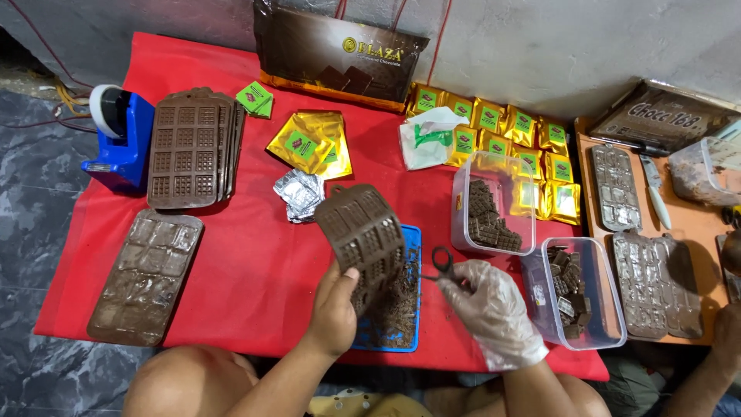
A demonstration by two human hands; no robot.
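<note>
My bare left hand (337,305) grips a brown silicone chocolate mould (361,232) by its lower edge and holds it tilted over a blue tray (411,243) strewn with chocolate crumbs. My right hand (494,309), in a clear plastic glove, holds small black scissors (442,265) just right of the mould, above the tray's right edge.
On the red cloth (255,270) lie a stack of brown moulds (193,147), a filled mould (147,276), gold packets (509,139), foil wrappers (299,193), two clear tubs of chocolate pieces (494,205) (575,293) and a blue tape dispenser (120,135). An orange tray (695,232) sits right, by another person's hand (725,332).
</note>
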